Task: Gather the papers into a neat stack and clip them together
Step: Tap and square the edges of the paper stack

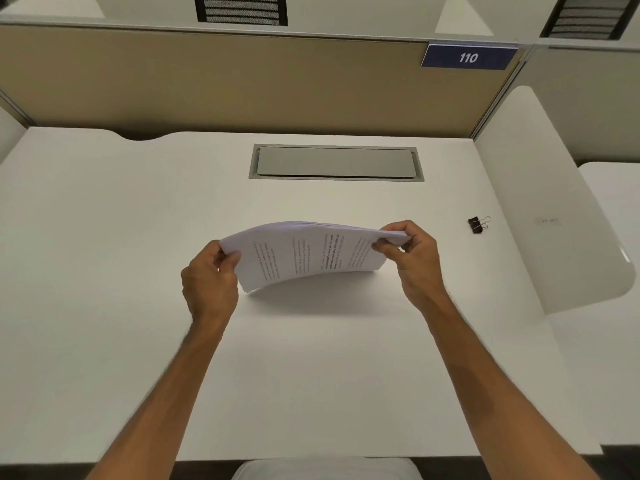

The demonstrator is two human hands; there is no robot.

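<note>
A white desk (104,237) has a grey cable hatch (336,162); blue sign (468,57) reads 110.

The setting is probably an office or library study carrel: a white desk (104,237) with a recessed cable-access hatch (336,162), enclosed by a tan partition panel (207,81) bearing a blue seat-number plate (468,57) marked 110.

A dark blue sign (468,57) fixed at the top right of the tan partition (207,81) reads "110" in white numerals. The papers (308,254) carry lines of printed text, too small and blurred to read.
</note>
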